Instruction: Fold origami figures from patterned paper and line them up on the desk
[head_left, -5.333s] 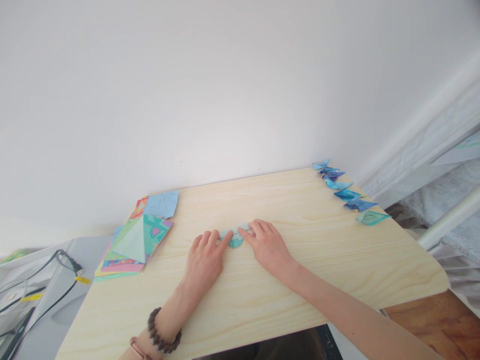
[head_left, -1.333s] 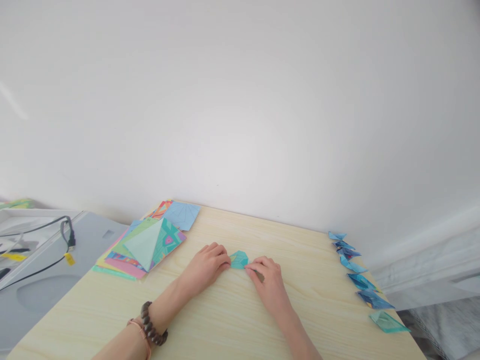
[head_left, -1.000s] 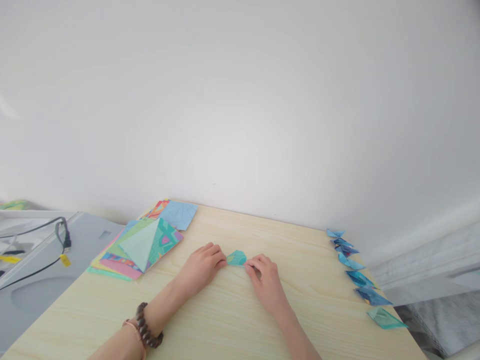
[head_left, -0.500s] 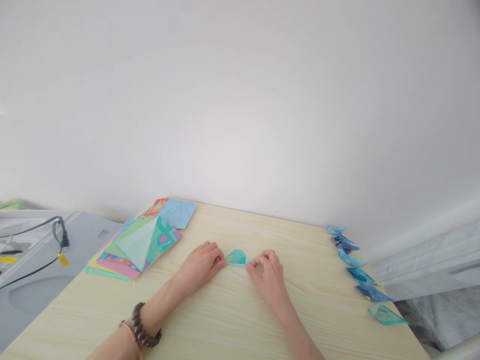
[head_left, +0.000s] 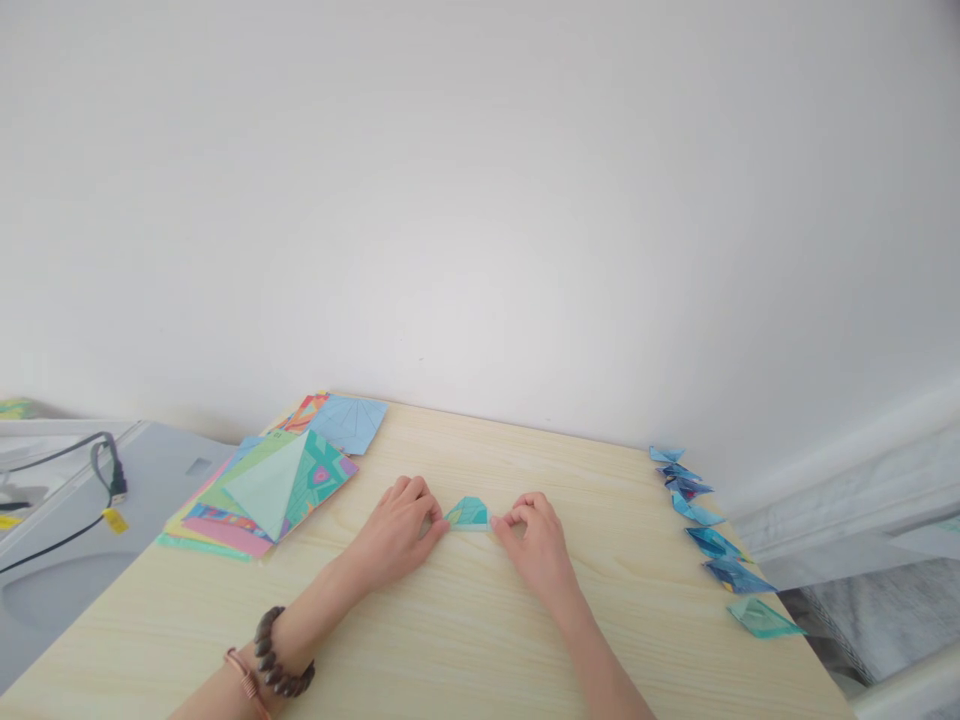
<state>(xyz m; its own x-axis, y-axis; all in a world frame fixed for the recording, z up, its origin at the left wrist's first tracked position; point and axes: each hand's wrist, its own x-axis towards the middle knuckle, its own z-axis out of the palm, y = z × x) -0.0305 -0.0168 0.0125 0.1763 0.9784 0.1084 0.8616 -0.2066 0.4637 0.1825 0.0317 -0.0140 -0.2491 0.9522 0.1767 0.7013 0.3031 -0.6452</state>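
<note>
A home craft corner: wooden table (head_left: 465, 630) against white wall (head_left: 480, 200), stacked patterned paper (head_left: 262, 485).

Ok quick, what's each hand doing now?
Left hand: closed on the small folded teal paper piece, left end.
Right hand: closed, pinching its right end.

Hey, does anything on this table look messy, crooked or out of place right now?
Nothing is spilled or damaged. The paper stack is loosely fanned, right at the left edge of the table. The folded pieces lie in a tidy row along the right edge. The left hand and right hand pinch the teal fold.
</note>
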